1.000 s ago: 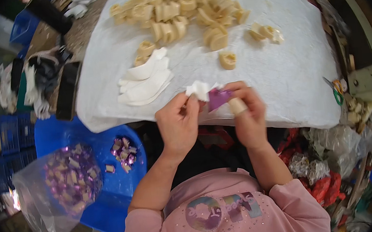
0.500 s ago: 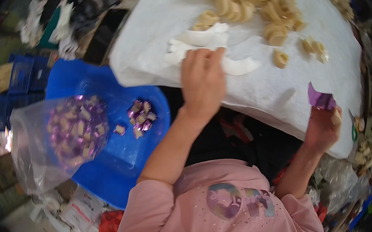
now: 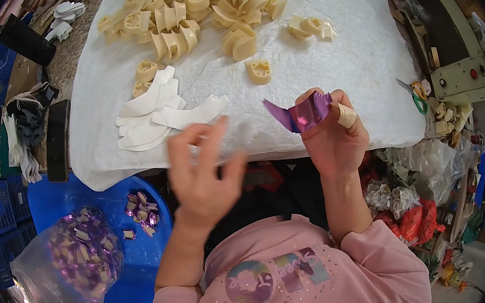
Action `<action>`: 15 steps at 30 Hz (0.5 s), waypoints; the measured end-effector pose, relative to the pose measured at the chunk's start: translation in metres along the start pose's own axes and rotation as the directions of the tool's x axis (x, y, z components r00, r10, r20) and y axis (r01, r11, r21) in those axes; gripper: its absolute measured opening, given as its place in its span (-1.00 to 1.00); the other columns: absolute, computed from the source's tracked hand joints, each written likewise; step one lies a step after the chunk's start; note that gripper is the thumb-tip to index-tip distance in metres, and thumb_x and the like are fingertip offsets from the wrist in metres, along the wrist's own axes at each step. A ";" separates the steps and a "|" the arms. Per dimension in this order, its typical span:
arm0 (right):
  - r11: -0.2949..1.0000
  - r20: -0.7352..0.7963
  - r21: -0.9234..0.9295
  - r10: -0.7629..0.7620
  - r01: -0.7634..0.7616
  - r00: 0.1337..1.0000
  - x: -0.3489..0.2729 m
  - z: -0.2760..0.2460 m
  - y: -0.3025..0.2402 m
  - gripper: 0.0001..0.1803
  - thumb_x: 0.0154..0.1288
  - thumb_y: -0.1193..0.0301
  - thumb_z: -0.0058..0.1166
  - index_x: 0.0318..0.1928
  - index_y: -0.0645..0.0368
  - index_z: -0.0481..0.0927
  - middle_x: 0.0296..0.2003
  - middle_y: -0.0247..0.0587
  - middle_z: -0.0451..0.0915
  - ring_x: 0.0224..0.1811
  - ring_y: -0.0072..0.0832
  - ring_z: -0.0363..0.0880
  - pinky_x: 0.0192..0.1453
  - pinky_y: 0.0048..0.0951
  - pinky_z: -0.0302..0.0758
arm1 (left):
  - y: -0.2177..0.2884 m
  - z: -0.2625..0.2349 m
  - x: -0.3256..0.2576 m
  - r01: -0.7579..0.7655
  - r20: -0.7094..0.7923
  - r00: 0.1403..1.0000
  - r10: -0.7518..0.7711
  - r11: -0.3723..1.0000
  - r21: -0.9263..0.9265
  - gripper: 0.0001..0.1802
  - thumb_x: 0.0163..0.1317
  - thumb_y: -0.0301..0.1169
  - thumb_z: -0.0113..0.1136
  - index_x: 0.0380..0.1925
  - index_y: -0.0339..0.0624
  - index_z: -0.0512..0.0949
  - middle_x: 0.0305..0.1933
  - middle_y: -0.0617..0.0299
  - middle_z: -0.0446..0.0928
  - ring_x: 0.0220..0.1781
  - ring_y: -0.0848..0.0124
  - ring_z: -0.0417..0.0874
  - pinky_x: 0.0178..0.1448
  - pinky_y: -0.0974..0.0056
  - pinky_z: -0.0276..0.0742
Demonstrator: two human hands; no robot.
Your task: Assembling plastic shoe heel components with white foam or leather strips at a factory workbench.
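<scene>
My right hand (image 3: 336, 135) is closed on a shiny purple strip (image 3: 310, 114), which bends up and out to the left above the fingers. A tan band (image 3: 347, 115) wraps one finger of that hand. My left hand (image 3: 205, 167) hovers by the near edge of the white cloth with its fingers apart, slightly blurred, and nothing shows in it. Just beyond it lies a loose stack of white curved strips (image 3: 143, 124) with notched ends. A single cream D-shaped hollow piece (image 3: 258, 72) lies past my right hand.
Many cream pieces (image 3: 175, 36) are heaped at the far side of the white cloth (image 3: 362, 48). A blue tub (image 3: 138, 283) at the left holds purple-and-cream pieces (image 3: 143, 211) and a clear bag (image 3: 35, 277) of them. Green-handled scissors (image 3: 418, 101) lie at the right edge.
My left hand has come off the white strips toward me and opened. My right hand has moved inward over the cloth with the purple strip. The whole view has turned.
</scene>
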State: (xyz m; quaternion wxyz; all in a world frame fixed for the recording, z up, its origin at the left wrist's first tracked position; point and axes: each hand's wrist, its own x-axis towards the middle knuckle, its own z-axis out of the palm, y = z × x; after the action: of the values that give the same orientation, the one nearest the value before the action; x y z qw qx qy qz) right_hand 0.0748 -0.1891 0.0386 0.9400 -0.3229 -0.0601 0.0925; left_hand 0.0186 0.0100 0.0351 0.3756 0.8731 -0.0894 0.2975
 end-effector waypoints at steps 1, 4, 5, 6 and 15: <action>0.999 0.061 0.037 0.016 -0.018 0.998 0.001 0.000 0.001 -0.83 0.25 0.36 -0.07 -0.25 0.20 0.37 -0.13 -0.10 0.45 -0.10 -0.34 0.43 0.08 -0.27 0.33 | 0.009 0.010 -0.002 -0.003 0.005 1.000 0.004 0.999 -0.051 -0.45 -0.14 -0.56 0.31 -0.01 -0.29 0.51 -0.16 0.01 0.38 -0.19 0.19 0.47 -0.18 0.24 0.43; 0.998 0.035 -0.057 0.032 -0.030 0.999 -0.002 0.011 0.008 -0.84 0.23 0.39 -0.04 -0.26 0.21 0.37 -0.12 -0.08 0.44 -0.09 -0.34 0.43 0.09 -0.28 0.34 | 0.025 0.039 -0.003 0.042 0.014 0.999 -0.041 0.993 -0.113 -0.42 -0.15 -0.58 0.30 0.01 -0.30 0.50 -0.18 0.01 0.38 -0.26 0.21 0.48 -0.26 0.27 0.45; 0.995 -0.001 -0.086 0.050 -0.049 0.999 -0.005 0.019 0.011 -0.85 0.21 0.41 -0.02 -0.26 0.20 0.37 -0.12 -0.07 0.43 -0.08 -0.35 0.43 0.10 -0.29 0.34 | 0.025 0.044 -0.003 0.089 0.020 0.996 -0.087 0.989 -0.119 -0.45 -0.11 -0.62 0.25 0.02 -0.30 0.50 -0.19 0.01 0.38 -0.30 0.22 0.48 -0.28 0.29 0.45; 0.992 0.019 -0.115 0.047 -0.044 0.999 -0.006 0.024 0.016 -0.87 0.19 0.45 -0.02 -0.27 0.22 0.42 -0.11 -0.07 0.44 -0.07 -0.35 0.42 0.09 -0.29 0.34 | 0.021 0.046 -0.004 0.091 0.016 0.996 -0.090 0.989 -0.117 -0.45 -0.11 -0.62 0.25 0.02 -0.30 0.50 -0.19 0.01 0.38 -0.30 0.22 0.48 -0.28 0.29 0.45; -0.192 0.418 -0.903 -0.192 0.384 0.888 0.077 -0.011 0.031 -0.73 -0.04 0.55 0.13 -0.23 0.25 0.52 -0.09 0.07 0.44 0.00 -0.10 0.35 0.07 -0.29 0.35 | -0.005 0.026 -0.001 0.571 0.279 0.780 -0.560 0.454 -0.684 -0.66 0.37 -0.48 -0.16 0.10 -0.31 0.41 -0.55 0.33 0.36 -0.63 0.63 0.24 -0.54 0.50 0.21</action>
State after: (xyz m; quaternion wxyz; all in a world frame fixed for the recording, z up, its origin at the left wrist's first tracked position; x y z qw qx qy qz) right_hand 0.1480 -0.1550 0.0149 0.3734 -0.8778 -0.2409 -0.1788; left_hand 0.0315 -0.0048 0.0176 0.7708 0.6246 0.0904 0.0871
